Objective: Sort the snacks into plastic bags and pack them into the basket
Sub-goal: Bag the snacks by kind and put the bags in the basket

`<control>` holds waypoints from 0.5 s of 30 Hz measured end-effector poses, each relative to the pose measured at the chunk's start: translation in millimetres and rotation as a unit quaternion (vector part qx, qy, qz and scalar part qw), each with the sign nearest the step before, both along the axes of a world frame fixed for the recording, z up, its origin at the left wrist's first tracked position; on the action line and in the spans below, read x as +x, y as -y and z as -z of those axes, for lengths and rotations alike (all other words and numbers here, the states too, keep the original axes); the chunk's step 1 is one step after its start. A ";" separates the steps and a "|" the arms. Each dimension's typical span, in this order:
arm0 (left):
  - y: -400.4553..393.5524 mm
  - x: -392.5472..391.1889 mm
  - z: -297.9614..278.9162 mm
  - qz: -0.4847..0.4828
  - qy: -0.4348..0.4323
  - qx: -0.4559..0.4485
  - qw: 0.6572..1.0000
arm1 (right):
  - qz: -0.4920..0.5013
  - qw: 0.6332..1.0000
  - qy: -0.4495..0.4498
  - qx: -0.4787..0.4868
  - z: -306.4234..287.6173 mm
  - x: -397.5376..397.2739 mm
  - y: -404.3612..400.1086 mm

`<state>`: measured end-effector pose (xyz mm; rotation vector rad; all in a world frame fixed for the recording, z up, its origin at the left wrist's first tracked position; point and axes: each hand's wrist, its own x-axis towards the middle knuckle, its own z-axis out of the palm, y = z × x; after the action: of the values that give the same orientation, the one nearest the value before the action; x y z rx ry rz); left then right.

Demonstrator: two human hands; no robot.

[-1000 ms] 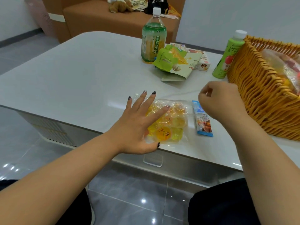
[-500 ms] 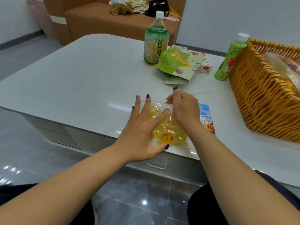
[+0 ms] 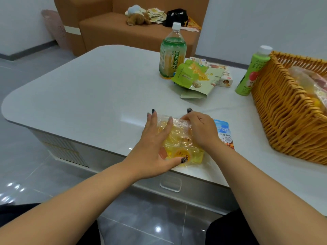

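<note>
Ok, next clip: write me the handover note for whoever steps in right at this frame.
Left hand: flat, fingers straight, pressing the clear bag of yellow jelly cups onto the table.
Right hand: fingers curled at the bag's top edge, apparently pinching it closed.
Done: one filled bag already lies in the wicker basket.
Left: finish closing this bag and put it in the basket; then the blue sachet beside the right hand, the green pouches, small boxes and two bottles are still out.

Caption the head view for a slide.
Left hand flat on a jelly bag, right hand pinching its top edge, beside a basket.
</note>
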<state>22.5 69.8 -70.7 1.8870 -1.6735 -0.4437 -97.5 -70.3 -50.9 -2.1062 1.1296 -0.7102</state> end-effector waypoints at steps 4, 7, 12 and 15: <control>0.5 -9.2 -16.0 -0.076 -0.135 0.008 0.988 | 0.033 0.997 0.065 0.016 3.8 2.2 1.1; 0.3 -13.7 -16.2 -0.179 -0.197 -0.029 0.964 | 0.039 0.997 0.073 -0.009 6.8 1.0 1.0; 5.9 -1.2 -16.9 -0.252 -0.352 -0.052 0.900 | 0.042 0.995 0.084 -0.015 9.1 -0.1 0.7; 8.6 8.0 -20.6 -0.276 -0.358 -0.012 0.892 | 0.028 0.995 0.095 -0.005 8.1 -2.9 -0.8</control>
<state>30.5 61.3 -50.1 1.7634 -0.6278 -0.7482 -100.4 -69.5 -59.1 -1.9726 1.0856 -0.9238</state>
